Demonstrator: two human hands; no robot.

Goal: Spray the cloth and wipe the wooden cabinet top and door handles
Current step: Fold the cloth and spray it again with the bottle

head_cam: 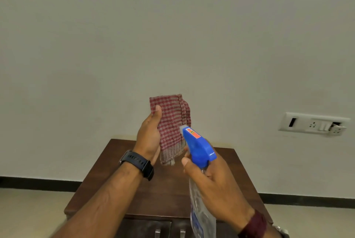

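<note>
Head view, the only one here: the person's left hand (151, 136) grips a folded red-and-white checked cloth (171, 124), thumb pressed across its face, held up in front of the wall. Right beside it, the right hand (213, 176) is wrapped round the neck of a clear plastic spray bottle with a blue trigger head (197, 147), nozzle nearly touching the cloth.

So it looks like the spraying step is in hand. The dark wooden cabinet top (169, 186) below both hands and the metal door handles (170, 233) underneath appear unwiped; all of that's left.

There's a red-orange sticker on the trigger head and a blue label lower down the bottle, neither readable.
</note>
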